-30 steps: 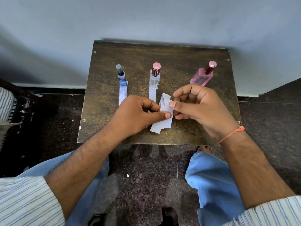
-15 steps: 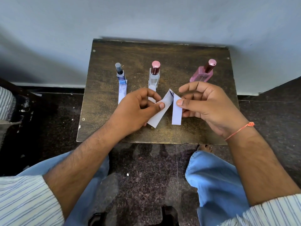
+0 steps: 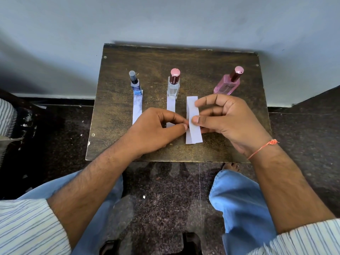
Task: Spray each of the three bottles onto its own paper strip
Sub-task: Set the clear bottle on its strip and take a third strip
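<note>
The third paper strip (image 3: 193, 124) is pinched between thumb and fingers of the right hand (image 3: 226, 122), just in front of the clear bottle (image 3: 173, 85). The left hand (image 3: 156, 131) nips its left edge, fingertips together. Behind the right hand stands the pink bottle (image 3: 228, 85), lettered "DG", its base hidden. 2 strips (image 3: 137, 107) lie before the clear and blue bottles (image 3: 135, 85) on the dark table (image 3: 114, 111); the blue label is unreadable.

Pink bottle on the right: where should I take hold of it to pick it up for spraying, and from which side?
Judging by its pose, grip the pink bottle around its flat body below the cap, coming from the right with the right hand. The body is broad and bare there. That side of the table is free, whereas the clear bottle stands to its left.
</note>
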